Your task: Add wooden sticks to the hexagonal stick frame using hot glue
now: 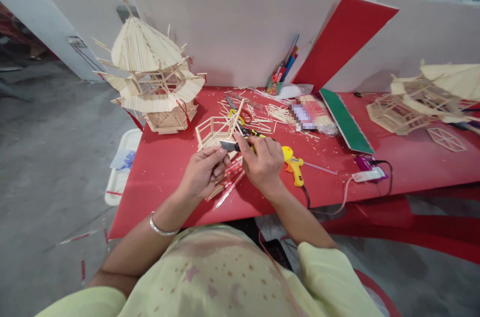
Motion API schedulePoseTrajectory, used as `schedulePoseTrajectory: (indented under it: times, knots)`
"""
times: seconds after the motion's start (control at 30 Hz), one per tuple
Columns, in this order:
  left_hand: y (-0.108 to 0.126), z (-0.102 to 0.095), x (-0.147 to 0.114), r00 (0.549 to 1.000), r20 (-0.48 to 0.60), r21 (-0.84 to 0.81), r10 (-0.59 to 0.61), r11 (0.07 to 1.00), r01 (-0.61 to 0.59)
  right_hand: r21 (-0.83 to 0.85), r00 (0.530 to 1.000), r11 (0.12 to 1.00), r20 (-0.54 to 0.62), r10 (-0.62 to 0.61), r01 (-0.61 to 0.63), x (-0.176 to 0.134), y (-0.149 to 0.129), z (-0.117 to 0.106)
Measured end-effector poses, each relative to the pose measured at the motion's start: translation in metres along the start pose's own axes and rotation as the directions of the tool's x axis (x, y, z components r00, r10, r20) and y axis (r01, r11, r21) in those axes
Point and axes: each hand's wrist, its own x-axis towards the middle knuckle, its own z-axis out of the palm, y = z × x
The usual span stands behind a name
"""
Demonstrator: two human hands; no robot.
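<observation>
My right hand [262,158] is wrapped around a utility knife [229,146], its blade pointing left. Opposite it, my left hand [205,171] is pinched closed by the blade's tip; what lies between the fingertips is too small to make out. Just behind both hands stands an open frame of thin wooden sticks [213,129]. Below them lie several sticks in red-and-clear wrapping [232,177]. Scissors [245,116] with yellow and red handles rest beyond the knife. To the right of my right hand is a yellow glue gun [296,171].
A tiered stick pagoda [150,52] stands at the left of the red table [161,177], another stick model [423,97] at the far right. Loose sticks [277,113], a pen cup [273,87], a green board [347,122] and a corded power strip [369,173] lie around. White panels [232,22] rise behind.
</observation>
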Motion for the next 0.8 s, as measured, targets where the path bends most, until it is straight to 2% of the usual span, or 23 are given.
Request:
schedulePoseTrajectory:
  times: [0.1,0.17,0.2,0.23,0.3,0.33,0.37,0.4,0.43,0.47,0.53,0.57,0.63,0.67,0.73,0.8]
  knots:
    - [0.007,-0.003,0.003,1.000,-0.016,0.027,0.019,0.999,-0.018,0.010,0.992,0.992,0.005,0.128,-0.128,0.007,0.032,0.007]
    - [0.012,-0.008,0.007,0.992,-0.045,0.101,0.115,0.989,-0.110,-0.051,0.951,0.957,0.109,0.288,-0.284,0.016,0.067,0.020]
    - [0.015,-0.012,0.010,0.984,-0.053,0.162,0.173,0.973,-0.162,-0.112,0.907,0.932,0.217,0.361,-0.345,0.020,0.086,0.028]
    - [0.017,-0.016,0.014,0.970,-0.053,0.243,0.237,0.945,-0.218,-0.187,0.837,0.907,0.350,0.420,-0.377,0.024,0.105,0.037]
    - [0.024,-0.026,0.024,0.924,-0.017,0.464,0.382,0.822,-0.331,-0.329,0.629,0.856,0.581,0.516,-0.399,0.030,0.139,0.055]
    - [0.028,-0.031,0.031,0.886,0.034,0.585,0.462,0.709,-0.393,-0.373,0.545,0.839,0.640,0.542,-0.396,0.031,0.152,0.062]
    - [0.034,-0.037,0.038,0.837,0.108,0.686,0.537,0.569,-0.454,-0.394,0.486,0.834,0.682,0.547,-0.386,0.032,0.162,0.068]
    - [0.039,-0.043,0.046,0.787,0.202,0.749,0.583,0.426,-0.508,-0.392,0.469,0.839,0.700,0.539,-0.378,0.033,0.169,0.071]
    - [0.046,-0.049,0.054,0.744,0.288,0.778,0.602,0.306,-0.549,-0.362,0.494,0.850,0.697,0.519,-0.382,0.034,0.172,0.072]
    - [0.053,-0.055,0.062,0.716,0.357,0.790,0.600,0.214,-0.574,-0.298,0.549,0.864,0.676,0.492,-0.407,0.034,0.172,0.071]
    - [0.067,-0.064,0.079,0.697,0.469,0.789,0.543,0.096,-0.606,-0.049,0.668,0.855,0.601,0.438,-0.516,0.037,0.161,0.061]
    - [0.072,-0.068,0.086,0.694,0.512,0.780,0.507,0.064,-0.622,0.120,0.704,0.807,0.572,0.420,-0.578,0.039,0.151,0.054]
    - [0.080,-0.072,0.099,0.691,0.574,0.754,0.440,0.045,-0.655,0.409,0.710,0.624,0.603,0.363,-0.666,0.044,0.125,0.040]
    - [0.081,-0.072,0.104,0.693,0.585,0.747,0.421,0.054,-0.663,0.478,0.715,0.568,0.620,0.321,-0.670,0.045,0.110,0.035]
    - [0.080,-0.073,0.110,0.712,0.582,0.745,0.392,0.093,-0.661,0.552,0.772,0.575,0.584,0.251,-0.604,0.046,0.083,0.029]
    - [0.076,-0.074,0.114,0.743,0.553,0.762,0.377,0.133,-0.634,0.571,0.804,0.608,0.557,0.207,-0.552,0.043,0.062,0.028]
